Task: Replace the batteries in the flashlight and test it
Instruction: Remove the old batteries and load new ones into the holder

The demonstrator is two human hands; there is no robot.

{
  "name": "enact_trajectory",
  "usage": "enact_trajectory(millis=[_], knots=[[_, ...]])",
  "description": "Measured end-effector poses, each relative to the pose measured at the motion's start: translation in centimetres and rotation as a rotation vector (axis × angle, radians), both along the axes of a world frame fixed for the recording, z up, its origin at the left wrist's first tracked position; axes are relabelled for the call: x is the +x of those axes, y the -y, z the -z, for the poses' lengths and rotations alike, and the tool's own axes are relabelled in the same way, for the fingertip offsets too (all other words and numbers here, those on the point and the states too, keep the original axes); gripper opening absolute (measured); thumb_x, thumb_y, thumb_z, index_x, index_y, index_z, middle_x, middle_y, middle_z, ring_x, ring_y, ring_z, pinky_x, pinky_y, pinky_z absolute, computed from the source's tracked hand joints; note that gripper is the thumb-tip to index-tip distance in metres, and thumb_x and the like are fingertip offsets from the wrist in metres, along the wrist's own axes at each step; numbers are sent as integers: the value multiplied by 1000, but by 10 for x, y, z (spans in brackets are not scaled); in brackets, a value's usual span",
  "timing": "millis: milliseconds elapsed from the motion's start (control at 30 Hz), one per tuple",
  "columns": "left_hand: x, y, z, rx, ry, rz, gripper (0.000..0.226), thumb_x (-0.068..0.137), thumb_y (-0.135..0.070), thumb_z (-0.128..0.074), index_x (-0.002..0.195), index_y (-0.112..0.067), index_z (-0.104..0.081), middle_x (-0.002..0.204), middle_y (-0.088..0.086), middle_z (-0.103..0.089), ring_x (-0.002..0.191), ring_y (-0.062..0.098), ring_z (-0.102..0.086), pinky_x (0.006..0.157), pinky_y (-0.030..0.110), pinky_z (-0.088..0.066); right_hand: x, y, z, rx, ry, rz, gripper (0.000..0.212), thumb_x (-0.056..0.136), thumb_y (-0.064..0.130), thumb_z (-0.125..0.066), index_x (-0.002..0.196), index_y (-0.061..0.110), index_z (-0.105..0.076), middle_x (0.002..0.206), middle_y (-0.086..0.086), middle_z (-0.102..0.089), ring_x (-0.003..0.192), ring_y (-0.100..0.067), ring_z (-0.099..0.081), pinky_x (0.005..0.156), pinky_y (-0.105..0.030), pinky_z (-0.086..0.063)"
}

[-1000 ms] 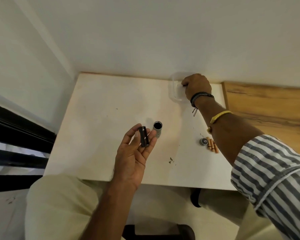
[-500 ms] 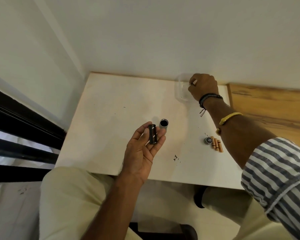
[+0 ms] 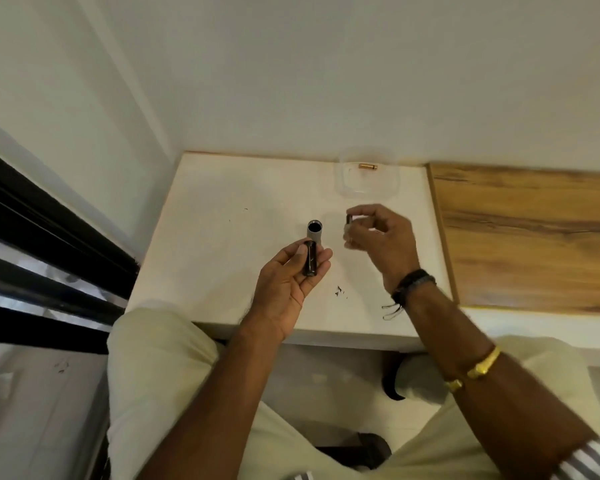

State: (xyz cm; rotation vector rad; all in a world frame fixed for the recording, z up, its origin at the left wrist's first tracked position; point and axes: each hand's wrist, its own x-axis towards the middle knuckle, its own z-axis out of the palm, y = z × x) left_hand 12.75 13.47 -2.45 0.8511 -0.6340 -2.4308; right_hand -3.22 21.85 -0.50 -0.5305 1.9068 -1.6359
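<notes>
My left hand [image 3: 288,278] lies palm up over the white table [image 3: 222,244], fingers closed on a black battery holder [image 3: 310,258]. Just beyond its fingertips the silver flashlight body [image 3: 315,231] stands upright with its open end facing up. To the right, my right hand [image 3: 383,237] pinches a small dark cylinder [image 3: 349,219], apparently a battery, between thumb and forefinger. It hovers a short way from the holder without touching it. A clear plastic container [image 3: 392,183] at the table's back edge holds one copper-coloured battery [image 3: 368,166].
A wooden surface [image 3: 534,237] adjoins the table on the right. White walls close in behind and to the left, with a black frame [image 3: 49,237] low on the left. Small dark specks [image 3: 338,291] mark the table near its front edge. My knees sit under that edge.
My right hand has left the clear container and come back toward the left hand, now pinching a small dark cylinder. The left hand still holds the holder. The view has shifted.
</notes>
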Motion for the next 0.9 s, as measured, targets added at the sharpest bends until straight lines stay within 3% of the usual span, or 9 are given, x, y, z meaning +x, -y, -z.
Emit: enact_trajectory(millis=[133,267,367,600,900], knots=[[2,-7,4,-72,64,36,29,100,-8,-54,127,4,-55,116,22,-70,110,37,-68,93,42,-57,26,-31,-5,-126,243,-122,28,93,-4,-62,118,6,-71,106,-24,-73,87,-29,-73,79,-39,-64],[4,-14,3,-185,150,95,30,99,-14,-57,128,-5,-58,119,16,-71,106,31,-71,86,39,-59,39,-47,-8,-174,274,-170,29,95,-2,-63,122,6,-67,104,-21,-75,91,-31,-76,82,-39,-63],[6,-16,2,-207,151,102,29,99,-14,-58,127,-7,-59,117,14,-72,106,30,-71,83,37,-59,44,-56,-8,-198,256,-181,28,91,-4,-67,119,1,-67,98,-17,-77,91,-30,-76,86,-41,-62],[8,-23,0,-202,161,116,30,98,-14,-58,127,-5,-59,111,12,-74,99,28,-73,81,35,-59,44,-67,-6,-140,146,-289,34,83,-5,-76,116,1,-73,107,-14,-78,103,-30,-74,96,-42,-58],[10,-24,1,-166,125,123,31,99,-14,-58,127,-2,-58,111,14,-73,96,25,-73,78,32,-60,42,-68,-4,-145,115,-347,29,92,-2,-65,120,-2,-70,105,-16,-78,97,-29,-76,81,-32,-63]])
